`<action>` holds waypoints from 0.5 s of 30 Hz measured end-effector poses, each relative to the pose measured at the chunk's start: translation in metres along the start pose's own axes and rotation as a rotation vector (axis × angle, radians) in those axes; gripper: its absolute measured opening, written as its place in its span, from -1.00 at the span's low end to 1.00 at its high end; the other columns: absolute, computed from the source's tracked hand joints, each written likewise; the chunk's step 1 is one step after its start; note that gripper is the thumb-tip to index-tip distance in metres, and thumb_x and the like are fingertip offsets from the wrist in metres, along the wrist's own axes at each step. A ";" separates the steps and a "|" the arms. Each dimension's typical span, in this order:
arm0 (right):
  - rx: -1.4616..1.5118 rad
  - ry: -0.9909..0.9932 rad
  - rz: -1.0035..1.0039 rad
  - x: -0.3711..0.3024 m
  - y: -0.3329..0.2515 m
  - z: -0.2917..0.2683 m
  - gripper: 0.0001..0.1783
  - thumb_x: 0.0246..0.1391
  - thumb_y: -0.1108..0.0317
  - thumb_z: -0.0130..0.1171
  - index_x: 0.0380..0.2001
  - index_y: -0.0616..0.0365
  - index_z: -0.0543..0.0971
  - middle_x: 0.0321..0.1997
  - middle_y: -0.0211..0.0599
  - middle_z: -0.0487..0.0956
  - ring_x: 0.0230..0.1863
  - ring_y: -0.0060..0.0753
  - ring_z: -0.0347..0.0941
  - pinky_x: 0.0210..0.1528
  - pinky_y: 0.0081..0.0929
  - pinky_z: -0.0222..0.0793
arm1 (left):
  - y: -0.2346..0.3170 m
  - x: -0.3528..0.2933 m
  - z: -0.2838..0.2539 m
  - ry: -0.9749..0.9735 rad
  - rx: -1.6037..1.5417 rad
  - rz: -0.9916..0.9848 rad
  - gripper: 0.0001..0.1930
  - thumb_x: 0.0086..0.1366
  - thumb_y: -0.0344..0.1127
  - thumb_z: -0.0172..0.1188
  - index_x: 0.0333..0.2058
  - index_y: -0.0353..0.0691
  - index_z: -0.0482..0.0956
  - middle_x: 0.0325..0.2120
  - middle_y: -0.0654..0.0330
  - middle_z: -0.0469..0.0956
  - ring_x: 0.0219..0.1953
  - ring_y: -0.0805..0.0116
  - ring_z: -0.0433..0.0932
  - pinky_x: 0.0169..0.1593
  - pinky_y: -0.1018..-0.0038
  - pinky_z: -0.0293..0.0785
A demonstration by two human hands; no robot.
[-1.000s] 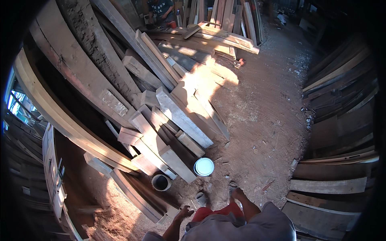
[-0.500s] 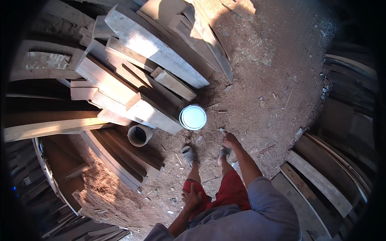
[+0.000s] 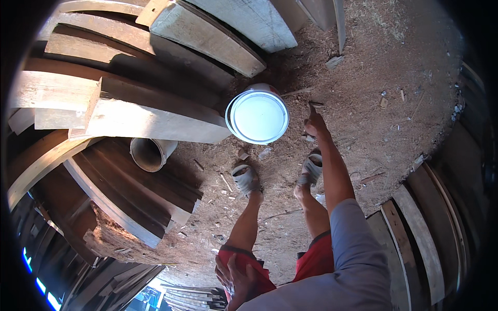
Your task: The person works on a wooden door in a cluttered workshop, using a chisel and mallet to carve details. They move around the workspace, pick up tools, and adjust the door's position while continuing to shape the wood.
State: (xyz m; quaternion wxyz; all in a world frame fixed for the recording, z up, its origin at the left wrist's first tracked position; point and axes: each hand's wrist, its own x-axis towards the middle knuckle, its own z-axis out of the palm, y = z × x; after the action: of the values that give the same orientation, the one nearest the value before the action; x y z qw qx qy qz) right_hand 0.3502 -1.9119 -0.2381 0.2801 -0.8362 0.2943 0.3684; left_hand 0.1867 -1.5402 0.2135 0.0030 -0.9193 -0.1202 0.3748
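Observation:
My right hand [image 3: 314, 124] reaches down over the dirt floor, its index finger stretched out and the other fingers partly hidden. The fingertip is at a small dark wood scrap [image 3: 317, 104]; I cannot tell whether they touch. Left of it stands a bucket [image 3: 258, 116] with a pale round lid and its wire handle down at the side. A thin light stick [image 3: 298, 92] lies beyond the hand, to the right of the bucket. My left hand [image 3: 237, 280] rests on my left thigh, over the red shorts, with its fingers spread.
Thick boards and beams [image 3: 161, 119] are stacked at the left and far left, their ends close to the bucket. An open hollow tube-like container [image 3: 150, 154] lies beside them. More planks [image 3: 423, 233] lie at the right. Wood chips and sawdust cover the floor [image 3: 373, 135].
The view has come lower and closer to the bucket. My right hand has stretched farther out, past my right foot to the wood scrap. My left hand stays on the thigh.

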 end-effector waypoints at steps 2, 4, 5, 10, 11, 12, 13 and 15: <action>0.002 0.091 -0.047 0.033 0.028 0.010 -0.05 0.10 0.29 0.12 0.44 0.19 -0.14 0.04 0.36 0.50 0.10 0.25 0.46 0.14 -0.10 0.44 | 0.001 0.004 -0.002 0.017 -0.019 0.038 -0.32 0.00 -0.16 0.28 0.16 -0.01 0.32 0.29 -0.32 0.04 0.16 -0.41 0.20 0.19 -0.21 0.16; -0.050 0.112 0.010 0.039 0.017 0.011 -0.22 0.09 0.28 0.13 0.35 0.21 0.12 0.10 0.24 0.50 0.13 0.19 0.44 0.17 -0.16 0.42 | 0.000 0.006 0.001 0.035 -0.013 0.031 -0.31 -0.01 -0.15 0.27 0.16 -0.02 0.32 0.29 -0.33 0.04 0.17 -0.41 0.19 0.19 -0.22 0.14; -0.041 0.148 0.005 0.036 0.024 0.015 -0.34 0.09 0.26 0.13 0.26 0.18 0.26 0.06 0.17 0.53 0.09 0.16 0.47 0.14 -0.16 0.43 | -0.001 0.004 0.001 0.033 -0.023 0.032 -0.31 -0.01 -0.15 0.27 0.16 -0.03 0.32 0.29 -0.33 0.04 0.17 -0.40 0.18 0.19 -0.22 0.14; 0.267 0.274 -0.033 -0.052 0.013 0.041 -0.67 0.11 0.07 0.16 -0.28 0.12 0.58 -0.22 0.05 0.63 -0.16 0.15 0.57 -0.11 -0.09 0.49 | 0.007 -0.001 -0.008 -0.021 -0.052 0.020 -0.34 0.01 -0.13 0.27 0.14 -0.05 0.35 0.29 -0.32 0.05 0.21 -0.39 0.14 0.22 -0.20 0.13; 0.310 0.323 0.006 -0.078 0.023 0.058 -0.63 0.12 0.04 0.17 -0.34 0.18 0.56 -0.26 0.11 0.61 -0.19 0.18 0.57 -0.12 -0.07 0.50 | 0.008 0.000 -0.012 -0.041 -0.060 0.042 -0.34 0.02 -0.12 0.27 0.14 -0.06 0.35 0.29 -0.31 0.05 0.22 -0.38 0.14 0.23 -0.18 0.12; -0.080 0.210 -0.143 -0.105 0.040 0.077 -0.59 0.21 0.03 0.07 -0.29 0.23 0.54 -0.29 0.13 0.61 -0.25 0.22 0.57 -0.13 0.02 0.48 | 0.009 0.002 -0.017 -0.062 -0.066 0.066 -0.35 0.03 -0.11 0.27 0.14 -0.06 0.36 0.29 -0.30 0.06 0.23 -0.37 0.14 0.25 -0.17 0.12; -0.010 0.062 0.009 -0.145 0.006 0.073 -0.51 0.21 -0.02 0.06 -0.20 0.29 0.51 -0.22 0.19 0.60 -0.20 0.26 0.57 -0.10 0.04 0.47 | 0.008 0.001 -0.016 -0.070 -0.067 0.037 -0.36 0.04 -0.10 0.26 0.14 -0.06 0.36 0.29 -0.29 0.07 0.24 -0.36 0.14 0.26 -0.16 0.11; 0.240 -0.029 0.082 -0.225 -0.016 0.068 -0.48 0.21 -0.03 0.04 -0.08 0.28 0.46 -0.17 0.17 0.62 -0.14 0.26 0.57 -0.03 0.08 0.41 | 0.004 -0.002 -0.019 -0.104 -0.102 0.001 -0.38 0.07 -0.08 0.25 0.14 -0.06 0.37 0.28 -0.26 0.09 0.26 -0.34 0.13 0.29 -0.14 0.09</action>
State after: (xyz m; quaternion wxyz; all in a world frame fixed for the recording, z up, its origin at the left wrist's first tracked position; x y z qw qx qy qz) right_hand 0.2063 -1.7901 -0.0972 0.3674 -0.7784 0.3660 0.3537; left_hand 0.1995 -1.5433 0.2278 -0.0502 -0.8976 -0.1385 0.4155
